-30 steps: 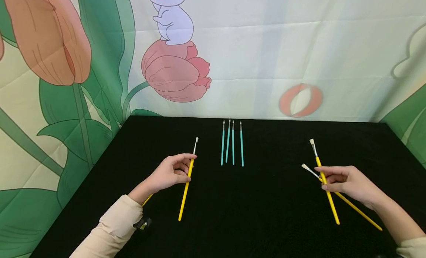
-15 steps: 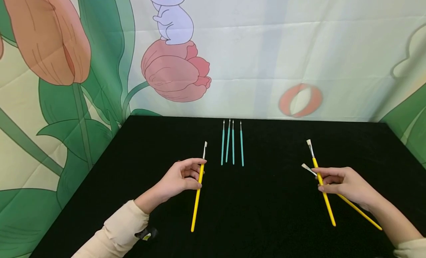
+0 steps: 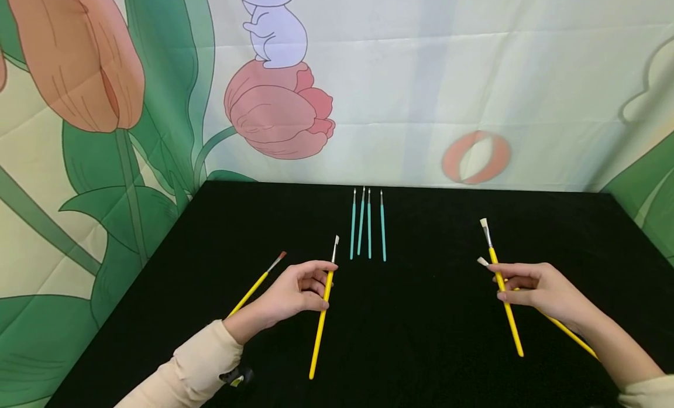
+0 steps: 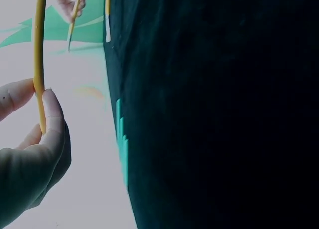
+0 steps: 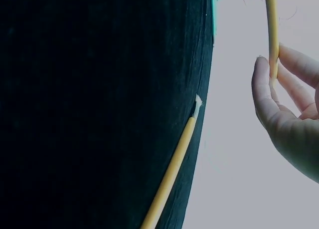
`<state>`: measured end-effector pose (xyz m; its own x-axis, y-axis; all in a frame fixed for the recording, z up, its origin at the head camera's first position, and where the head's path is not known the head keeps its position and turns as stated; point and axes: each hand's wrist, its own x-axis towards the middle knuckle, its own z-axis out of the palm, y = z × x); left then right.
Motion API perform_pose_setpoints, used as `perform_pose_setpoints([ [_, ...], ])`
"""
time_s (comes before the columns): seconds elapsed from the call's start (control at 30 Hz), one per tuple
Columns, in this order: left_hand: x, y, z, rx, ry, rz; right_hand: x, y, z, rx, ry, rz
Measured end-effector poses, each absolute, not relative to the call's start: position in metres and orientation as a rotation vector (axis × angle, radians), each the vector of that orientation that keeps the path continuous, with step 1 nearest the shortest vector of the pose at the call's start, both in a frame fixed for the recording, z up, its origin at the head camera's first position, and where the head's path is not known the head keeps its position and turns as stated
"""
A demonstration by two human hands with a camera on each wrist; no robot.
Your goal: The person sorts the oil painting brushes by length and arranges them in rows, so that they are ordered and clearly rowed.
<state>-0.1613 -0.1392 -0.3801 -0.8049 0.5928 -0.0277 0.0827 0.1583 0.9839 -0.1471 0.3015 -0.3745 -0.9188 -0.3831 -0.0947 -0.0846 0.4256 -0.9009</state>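
Note:
In the head view my left hand (image 3: pixel 297 295) pinches a yellow-handled paintbrush (image 3: pixel 320 335) between thumb and fingers, its pale bristles pointing away from me. My right hand (image 3: pixel 542 291) likewise pinches another yellow paintbrush (image 3: pixel 509 323) with white bristles on top. Both held brushes appear raised off the table, as the wrist views also show. A yellow paintbrush with reddish-brown bristles (image 3: pixel 253 291) lies beside my left hand, its lower end hidden by the forearm. Under my right hand lies one more yellow paintbrush (image 5: pixel 172 171), partly hidden in the head view.
Several thin turquoise-handled brushes (image 3: pixel 369 229) lie side by side near the back of the black table (image 3: pixel 421 338). Behind it hangs a pale cloth (image 3: pixel 400 103) printed with tulips and a white animal. A small dark object (image 3: pixel 237 377) shows under the left sleeve.
My left hand has moved right and toward me with its brush, uncovering the reddish-brown-bristled brush. My right hand has shifted slightly left with its own.

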Motion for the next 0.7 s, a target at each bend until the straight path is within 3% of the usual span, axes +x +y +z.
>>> perform_pose_setpoints([
  [0.7,-0.157,-0.125,-0.405,0.575,2.037,1.516,-0.144,0.282,-0.367,-0.380,2.436,-1.472],
])
